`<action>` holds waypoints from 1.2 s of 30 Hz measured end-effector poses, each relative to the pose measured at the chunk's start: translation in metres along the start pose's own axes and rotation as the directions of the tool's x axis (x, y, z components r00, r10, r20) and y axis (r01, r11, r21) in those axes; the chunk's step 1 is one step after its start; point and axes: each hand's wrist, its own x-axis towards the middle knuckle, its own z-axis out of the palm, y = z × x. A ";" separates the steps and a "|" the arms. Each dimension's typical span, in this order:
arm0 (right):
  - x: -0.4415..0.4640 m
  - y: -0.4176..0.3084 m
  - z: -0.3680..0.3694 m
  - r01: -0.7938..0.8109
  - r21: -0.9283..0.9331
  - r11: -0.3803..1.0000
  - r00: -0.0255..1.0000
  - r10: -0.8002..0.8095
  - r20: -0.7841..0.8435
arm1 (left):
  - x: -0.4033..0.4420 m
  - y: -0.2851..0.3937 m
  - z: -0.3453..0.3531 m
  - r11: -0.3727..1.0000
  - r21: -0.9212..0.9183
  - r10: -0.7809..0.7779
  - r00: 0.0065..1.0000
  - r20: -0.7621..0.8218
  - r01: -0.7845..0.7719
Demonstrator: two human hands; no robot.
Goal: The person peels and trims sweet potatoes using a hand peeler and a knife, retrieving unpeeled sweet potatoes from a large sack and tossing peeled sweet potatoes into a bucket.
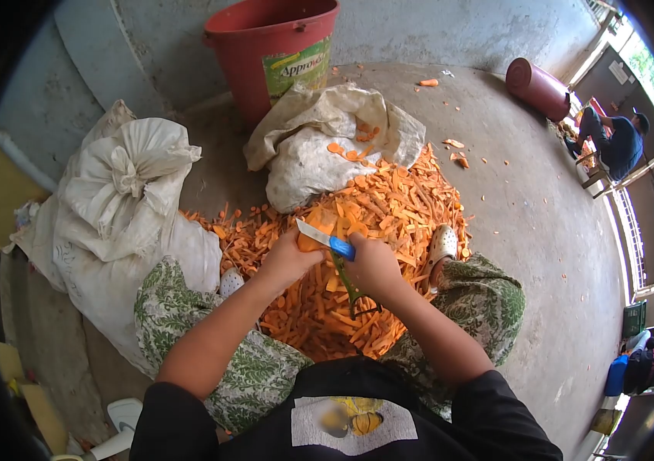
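Observation:
My left hand (288, 257) is closed around a carrot (310, 241), whose orange side shows past the fingers. A knife with a short pale blade (313, 233) and a blue handle (341, 247) lies across the carrot. My right hand (371, 265) grips that blue handle. Below the right hand hangs a green tool (350, 286) that looks like a peeler; its upper end is hidden by the hand. Both hands are above a large heap of cut carrot pieces (319, 315) between my legs.
A crumpled white sack (304, 169) lies on the heap's far side. At left stands a tied, full white sack (123, 207). Behind is a red bucket (238, 77). Another red container (530, 86) lies tipped near a seated person (620, 146). Carrot scraps dot the concrete floor (534, 246).

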 end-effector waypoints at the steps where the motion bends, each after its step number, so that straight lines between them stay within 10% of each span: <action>1: 0.000 0.000 0.000 -0.011 -0.014 1.000 1.000 0.011 -0.003 | 0.000 -0.001 0.002 0.996 0.066 0.060 0.997 -0.053 -0.056; 7: 0.009 0.019 0.003 0.012 -0.039 0.999 0.996 -0.016 -0.093 | -0.006 0.001 0.010 0.909 0.334 0.297 0.950 -0.095 -0.251; 19: 0.034 0.035 0.010 -0.049 -0.016 0.999 0.999 0.049 -0.004 | -0.005 -0.002 0.013 0.933 0.227 0.317 0.937 -0.147 -0.280; 21: 0.058 0.099 0.014 -0.411 0.458 0.788 0.909 0.393 0.140 | -0.031 0.015 0.017 0.912 0.233 0.368 0.924 -0.105 -0.337; 23: 0.068 0.140 0.002 -0.544 0.141 0.827 0.837 0.548 0.019 | -0.045 0.014 0.010 0.903 0.204 0.397 0.916 -0.056 -0.379; 36: 0.005 0.022 -0.018 -0.062 0.346 0.936 0.998 0.054 0.032 | -0.022 0.012 -0.004 0.881 0.237 0.426 0.905 -0.017 -0.410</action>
